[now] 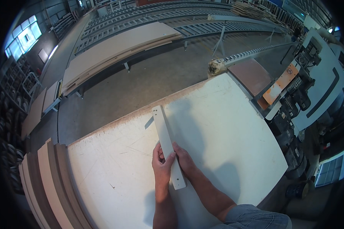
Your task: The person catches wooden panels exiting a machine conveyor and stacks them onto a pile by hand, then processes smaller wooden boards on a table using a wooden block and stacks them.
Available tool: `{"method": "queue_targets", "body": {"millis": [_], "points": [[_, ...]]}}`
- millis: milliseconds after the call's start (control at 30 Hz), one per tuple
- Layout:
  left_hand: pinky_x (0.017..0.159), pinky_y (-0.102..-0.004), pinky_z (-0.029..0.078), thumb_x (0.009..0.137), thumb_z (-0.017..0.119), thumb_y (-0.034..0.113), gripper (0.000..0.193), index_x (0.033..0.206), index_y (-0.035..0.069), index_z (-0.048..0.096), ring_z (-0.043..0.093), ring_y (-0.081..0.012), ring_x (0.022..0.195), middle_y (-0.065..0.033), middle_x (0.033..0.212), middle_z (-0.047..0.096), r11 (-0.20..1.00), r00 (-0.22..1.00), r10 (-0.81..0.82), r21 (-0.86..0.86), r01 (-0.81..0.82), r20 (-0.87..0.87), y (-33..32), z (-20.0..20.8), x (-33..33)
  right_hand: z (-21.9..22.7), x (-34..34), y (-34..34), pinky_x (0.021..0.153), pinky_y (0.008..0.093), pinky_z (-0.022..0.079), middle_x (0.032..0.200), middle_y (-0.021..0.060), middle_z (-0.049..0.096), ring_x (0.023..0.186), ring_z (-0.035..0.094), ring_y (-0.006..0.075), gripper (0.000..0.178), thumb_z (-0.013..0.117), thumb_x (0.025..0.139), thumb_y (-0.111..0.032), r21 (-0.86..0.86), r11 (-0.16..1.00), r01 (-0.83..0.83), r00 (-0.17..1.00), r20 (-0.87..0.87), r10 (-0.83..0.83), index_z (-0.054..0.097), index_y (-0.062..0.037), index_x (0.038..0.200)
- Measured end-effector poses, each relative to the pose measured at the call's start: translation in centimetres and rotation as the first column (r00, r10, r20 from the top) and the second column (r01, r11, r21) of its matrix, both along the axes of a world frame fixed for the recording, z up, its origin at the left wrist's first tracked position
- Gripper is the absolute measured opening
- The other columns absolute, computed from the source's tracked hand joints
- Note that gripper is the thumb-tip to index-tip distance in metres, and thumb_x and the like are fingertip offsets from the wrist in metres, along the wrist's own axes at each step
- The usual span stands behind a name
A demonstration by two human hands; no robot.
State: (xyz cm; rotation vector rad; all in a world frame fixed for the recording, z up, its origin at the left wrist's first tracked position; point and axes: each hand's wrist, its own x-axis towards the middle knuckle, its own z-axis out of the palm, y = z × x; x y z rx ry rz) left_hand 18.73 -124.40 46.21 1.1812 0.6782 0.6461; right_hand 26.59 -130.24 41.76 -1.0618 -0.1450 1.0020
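Observation:
Both my hands grip a long pale board strip above the white worktable. Small dark holes show near each end of the strip. My left hand is closed on its left edge, with the thumb on the upper face and the fingers curled beneath. On the right edge my right hand is closed, its fingers partly hidden behind the strip. A small grey flat piece lies on the table just left of the strip's far end.
Brown and pale board strips stand stacked at the table's left. A machine with an orange part borders the right side. Beyond the table, large panels rest on roller conveyors. The table's far edge looks worn.

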Motion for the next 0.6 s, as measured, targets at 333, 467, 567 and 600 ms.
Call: {"method": "queue_targets", "body": {"millis": [333, 467, 567, 600], "points": [[0.086, -0.0262, 0.046, 0.083, 0.067, 0.006, 0.06, 0.137, -0.003, 0.041, 0.058, -0.013, 0.097, -0.0082, 0.108, 0.061, 1.0, 0.999, 0.018, 0.014, -0.017, -0.03, 0.2, -0.2, -0.3, 0.3, -0.4, 0.3, 0.08, 0.0281, 0.05, 0.094, 0.0087, 0.065, 0.086, 0.063, 0.016, 0.05, 0.035, 0.103, -0.043, 0.006, 1.0, -0.003, 1.0, -0.022, 0.003, 0.062, 0.0002, 0.107], [0.084, -0.0265, 0.047, 0.083, 0.068, 0.006, 0.061, 0.137, -0.002, 0.041, 0.058, -0.0137, 0.097, -0.0085, 0.108, 0.061, 1.0, 1.0, -0.016, -0.011, 0.016, 0.003, 0.0, -0.6, 0.0, -0.3, 0.0, -0.3, 0.082, 0.029, 0.051, 0.096, 0.01, 0.066, 0.088, 0.063, 0.0171, 0.05, 0.035, 0.103, -0.042, 0.008, 1.0, 0.004, 1.0, 0.002, -0.004, 0.061, 0.0014, 0.109], [0.081, -0.0269, 0.049, 0.08, 0.073, 0.008, 0.063, 0.135, -0.001, 0.044, 0.059, -0.0154, 0.095, -0.0091, 0.111, 0.061, 0.992, 0.995, 0.013, 0.126, -0.001, -0.096, 0.1, -3.6, 0.9, -6.0, 0.7, -0.5, 0.088, 0.0305, 0.05, 0.101, 0.0103, 0.065, 0.093, 0.063, 0.0167, 0.048, 0.037, 0.103, -0.04, -0.009, 0.996, 0.088, 0.982, 0.167, -0.085, 0.06, 0.0017, 0.113], [0.082, -0.0272, 0.049, 0.079, 0.074, 0.007, 0.064, 0.135, 0.0, 0.045, 0.06, -0.0165, 0.097, -0.0097, 0.113, 0.061, 0.975, 0.99, 0.039, 0.222, -0.008, -0.133, 0.8, -5.4, 0.6, -7.3, 0.4, 0.0, 0.091, 0.0307, 0.049, 0.103, 0.0092, 0.065, 0.095, 0.062, 0.0155, 0.046, 0.038, 0.103, -0.038, -0.016, 0.996, 0.085, 0.982, 0.172, -0.081, 0.06, 0.001, 0.114]]}}
